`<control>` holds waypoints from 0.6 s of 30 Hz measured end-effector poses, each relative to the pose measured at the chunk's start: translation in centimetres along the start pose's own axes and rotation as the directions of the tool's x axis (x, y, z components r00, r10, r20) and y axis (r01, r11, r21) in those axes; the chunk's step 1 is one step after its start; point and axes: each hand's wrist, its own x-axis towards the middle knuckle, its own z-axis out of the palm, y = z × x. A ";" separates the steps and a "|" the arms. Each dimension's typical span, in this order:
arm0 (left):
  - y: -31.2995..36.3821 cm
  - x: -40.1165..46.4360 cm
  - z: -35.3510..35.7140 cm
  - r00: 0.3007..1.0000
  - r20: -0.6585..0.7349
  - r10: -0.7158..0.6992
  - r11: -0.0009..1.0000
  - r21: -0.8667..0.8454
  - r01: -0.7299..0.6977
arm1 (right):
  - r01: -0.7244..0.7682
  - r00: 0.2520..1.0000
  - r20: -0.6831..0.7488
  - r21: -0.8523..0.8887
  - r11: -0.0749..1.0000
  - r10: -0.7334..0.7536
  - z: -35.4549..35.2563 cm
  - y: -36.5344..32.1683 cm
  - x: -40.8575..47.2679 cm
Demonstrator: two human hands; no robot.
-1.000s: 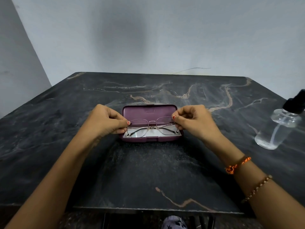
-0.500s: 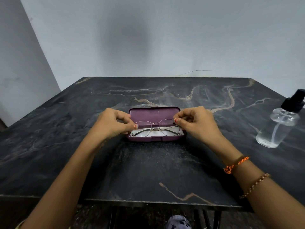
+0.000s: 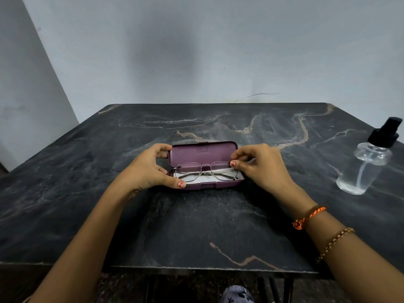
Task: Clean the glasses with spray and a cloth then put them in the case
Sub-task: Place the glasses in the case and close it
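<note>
A purple glasses case lies open in the middle of the dark marble table, lid raised at the back. Thin metal-framed glasses rest folded in its tray on a white cloth. My left hand grips the case's left end, thumb on the front rim and fingers by the lid's edge. My right hand pinches the right end of the glasses between thumb and forefinger. A clear spray bottle with a black pump top stands at the far right.
The table's front edge runs across the bottom of the view, with dark legs below it. A grey wall rises right behind the far edge. Two bracelets sit on my right wrist.
My left hand has let go of the glasses and spread around the case's left end. The glasses have settled lower into the tray. My right hand keeps its pinch.
</note>
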 end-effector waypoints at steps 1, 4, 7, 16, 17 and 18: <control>0.0 0.0 0.0 1.000 0.006 0.012 1.000 -0.012 -0.012 | -0.004 1.000 -0.013 0.009 1.000 0.004 0.0 0.1 0.0; -0.1 0.0 0.1 0.998 0.021 0.051 0.998 -0.045 -0.050 | -0.009 0.998 -0.056 0.041 0.999 0.011 -0.1 0.2 0.1; -0.1 0.0 0.1 0.997 0.010 0.072 0.996 -0.048 -0.071 | -0.053 0.989 -0.127 0.144 0.988 0.072 -0.2 0.3 0.3; -0.4 0.2 0.1 0.996 0.004 0.092 0.994 -0.058 -0.091 | -0.285 0.944 -0.016 0.466 0.838 0.330 -0.1 1.4 0.9; -0.4 0.2 0.1 0.996 0.002 0.091 0.994 -0.058 -0.091 | -0.278 0.950 -0.004 0.445 0.851 0.313 -0.1 1.3 0.8; -0.4 0.3 0.1 0.996 0.000 0.091 0.994 -0.058 -0.091 | -0.258 0.958 -0.009 0.421 0.870 0.288 -0.1 1.2 0.7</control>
